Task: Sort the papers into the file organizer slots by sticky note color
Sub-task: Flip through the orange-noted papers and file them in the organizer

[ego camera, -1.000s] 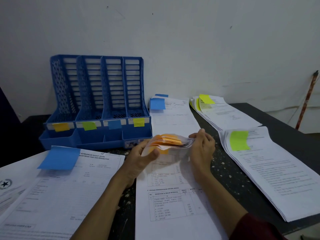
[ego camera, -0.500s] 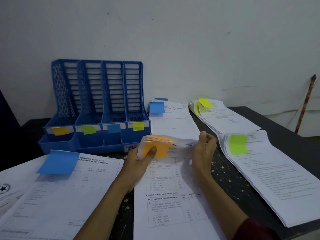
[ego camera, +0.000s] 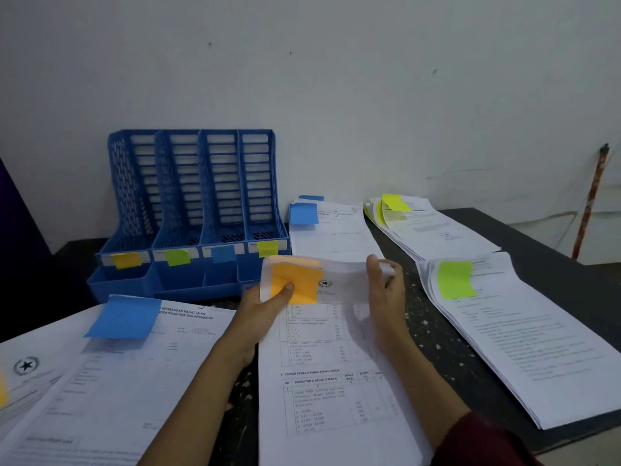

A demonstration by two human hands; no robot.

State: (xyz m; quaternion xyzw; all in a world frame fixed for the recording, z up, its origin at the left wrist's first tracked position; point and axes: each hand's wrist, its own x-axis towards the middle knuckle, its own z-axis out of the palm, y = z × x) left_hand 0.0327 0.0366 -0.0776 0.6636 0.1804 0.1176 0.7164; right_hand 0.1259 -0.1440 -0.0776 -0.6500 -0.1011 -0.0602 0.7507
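Tilts up and opens flat since a second ago, showing the square orange sticky note [ego camera: 302,280] full-face on the held white paper bundle [ego camera: 346,280].
Pinches the bundle's left edge with left hand [ego camera: 265,311], thumb on the orange note; grips the right edge with right hand [ego camera: 386,290], fingers curled round it. Holds it above a long white printed sheet [ego camera: 319,398], just near-right of the blue plastic four-slot file organizer [ego camera: 188,196].

we read "KETERANGAN RAWAT JALAN" on the near left sheet [ego camera: 134,381], "URUSAN PEMERINTAHAN BIDANG SOSIAL" and "INDIKATOR & KELAS INTERVAL" on the near centre sheet [ego camera: 322,408]
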